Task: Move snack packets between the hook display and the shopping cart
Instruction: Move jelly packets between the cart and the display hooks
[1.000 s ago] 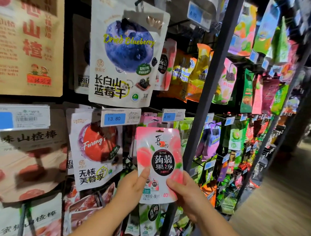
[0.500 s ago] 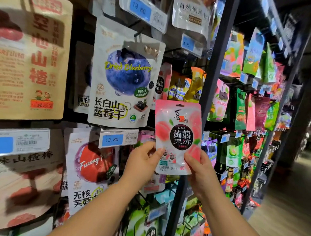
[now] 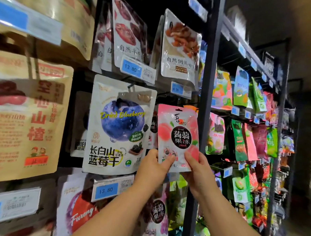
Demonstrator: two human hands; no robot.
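Note:
A pink peach jelly packet (image 3: 177, 135) with a black round label is held upright against the hook display, right of the white dried blueberry packet (image 3: 118, 127). My left hand (image 3: 153, 166) pinches its lower left corner, thumb on the front. My right hand (image 3: 196, 167) pinches the lower right corner. The packet's top sits just under a blue price tag (image 3: 178, 89) at the end of a hook. More of the same pink packets (image 3: 152, 128) hang behind it. The shopping cart is out of view.
A black upright post (image 3: 206, 95) stands directly right of the packet. Beyond it hang rows of green and pink snack bags (image 3: 243, 137). Large tan hawthorn bags (image 3: 28, 116) fill the left side. A 13.80 price tag (image 3: 110, 189) juts out below my left hand.
Both hands have lifted the pink packet up and to the right, from the lower row to the hook row beside the blueberry packet. The view has tilted upward.

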